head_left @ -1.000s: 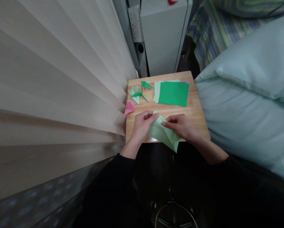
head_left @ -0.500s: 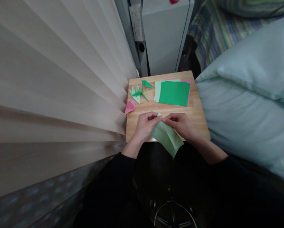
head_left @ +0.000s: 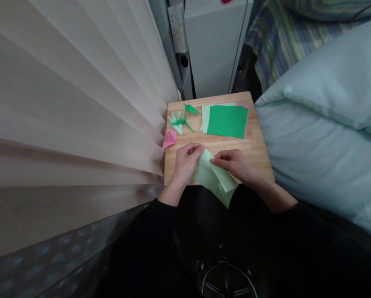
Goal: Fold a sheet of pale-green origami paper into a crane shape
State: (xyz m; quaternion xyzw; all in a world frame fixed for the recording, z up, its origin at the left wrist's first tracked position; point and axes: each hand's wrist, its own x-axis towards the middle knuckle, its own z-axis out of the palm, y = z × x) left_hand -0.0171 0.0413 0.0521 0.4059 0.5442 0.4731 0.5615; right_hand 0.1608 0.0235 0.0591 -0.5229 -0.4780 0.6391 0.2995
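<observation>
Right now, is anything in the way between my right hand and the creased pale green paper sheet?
Nothing visible: your right hand touches the creased pale green paper sheet directly, while your left hand holds its upper end. The rectangular bright green paper lies beyond both hands.

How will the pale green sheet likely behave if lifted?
The pale green sheet looks thin, so it is probably very light. Its folded flap suggests it bends readily. The left hand and right hand grip only its upper part, so the corner past the wooden table may flop.
</observation>
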